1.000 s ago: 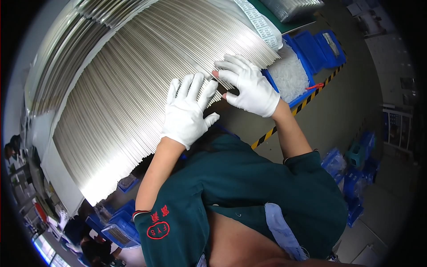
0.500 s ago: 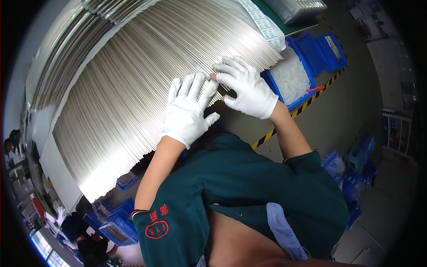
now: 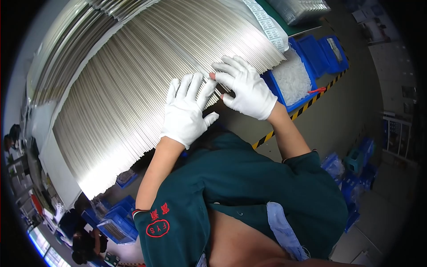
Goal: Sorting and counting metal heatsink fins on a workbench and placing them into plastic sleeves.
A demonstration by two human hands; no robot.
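A wide layer of thin silvery metal rods or tubes (image 3: pixel 120 84) lies side by side in front of me. My left hand (image 3: pixel 184 115), in a white glove, rests with fingers spread over the near ends of the rods. Just to its right, my right hand (image 3: pixel 249 91) is also gloved, with bare tips showing on the thumb and index finger. Its fingers stretch over the rods, and the thumb stays apart below. A narrow gap in the layer runs away from between the two hands. Neither hand visibly grips a rod.
To the right stands a blue bin (image 3: pixel 291 78) of clear plastic pieces, with a red-handled tool (image 3: pixel 317 90) at its rim. A strip of printed labels (image 3: pixel 269 26) lies by the far right rods. Yellow-black floor tape (image 3: pixel 302 111) runs past. Another person (image 3: pixel 86 244) is at lower left.
Both hands hold almost the same place and pose on the rods. The person at lower left has shifted a little.
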